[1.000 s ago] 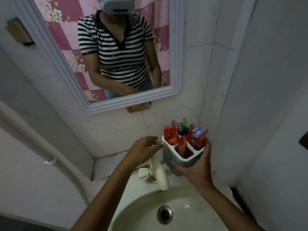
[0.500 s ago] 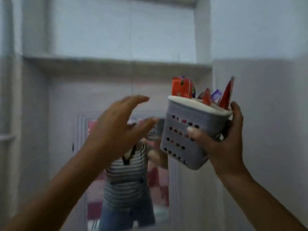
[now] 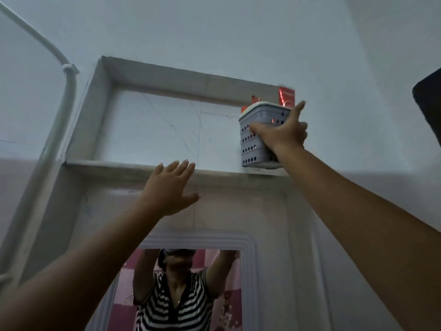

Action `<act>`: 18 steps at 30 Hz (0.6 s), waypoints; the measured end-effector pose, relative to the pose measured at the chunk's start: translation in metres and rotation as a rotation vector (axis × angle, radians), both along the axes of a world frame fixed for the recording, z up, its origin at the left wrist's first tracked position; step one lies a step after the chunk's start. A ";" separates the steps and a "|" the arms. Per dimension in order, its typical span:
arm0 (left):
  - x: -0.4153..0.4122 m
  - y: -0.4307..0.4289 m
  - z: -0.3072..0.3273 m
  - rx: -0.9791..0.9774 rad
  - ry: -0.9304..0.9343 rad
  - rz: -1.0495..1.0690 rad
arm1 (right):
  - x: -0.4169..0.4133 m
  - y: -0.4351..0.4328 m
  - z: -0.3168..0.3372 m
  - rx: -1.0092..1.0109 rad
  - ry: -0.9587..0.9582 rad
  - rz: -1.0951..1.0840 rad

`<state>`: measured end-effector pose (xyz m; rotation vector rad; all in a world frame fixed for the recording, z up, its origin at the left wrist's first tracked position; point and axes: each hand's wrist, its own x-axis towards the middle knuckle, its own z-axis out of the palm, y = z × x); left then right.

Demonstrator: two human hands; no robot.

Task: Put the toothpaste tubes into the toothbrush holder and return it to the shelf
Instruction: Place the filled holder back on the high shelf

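Note:
The grey perforated toothbrush holder (image 3: 254, 137) with a white rim stands at the right end of the recessed wall shelf (image 3: 124, 166), its base at the shelf's front edge. Red toothpaste tubes (image 3: 286, 96) stick up out of its top. My right hand (image 3: 282, 134) is wrapped around the holder's right side, thumb pointing up. My left hand (image 3: 170, 187) is raised in front of the shelf ledge with fingers spread, holding nothing.
A white pipe (image 3: 64, 96) runs down the wall left of the shelf niche. Below the shelf hangs a white-framed mirror (image 3: 248, 259) showing a person in a striped shirt. A dark object (image 3: 429, 103) juts in at the right edge.
The view tilted up from the sink to the shelf. My right hand lifted the holder from over the basin up to the shelf's right end; my left hand rose alongside, still holding nothing.

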<state>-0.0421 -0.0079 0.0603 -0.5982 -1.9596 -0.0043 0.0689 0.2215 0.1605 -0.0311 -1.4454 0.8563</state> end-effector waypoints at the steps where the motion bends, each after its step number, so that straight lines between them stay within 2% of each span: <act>1: -0.002 0.000 -0.001 0.009 0.014 -0.014 | -0.009 0.002 0.001 0.000 -0.031 -0.044; 7: -0.012 -0.002 -0.002 0.030 0.037 -0.064 | -0.060 0.031 -0.002 -0.015 -0.087 -0.170; 18: -0.014 0.004 -0.008 0.074 0.028 -0.100 | -0.088 0.054 -0.021 0.221 -0.157 -0.355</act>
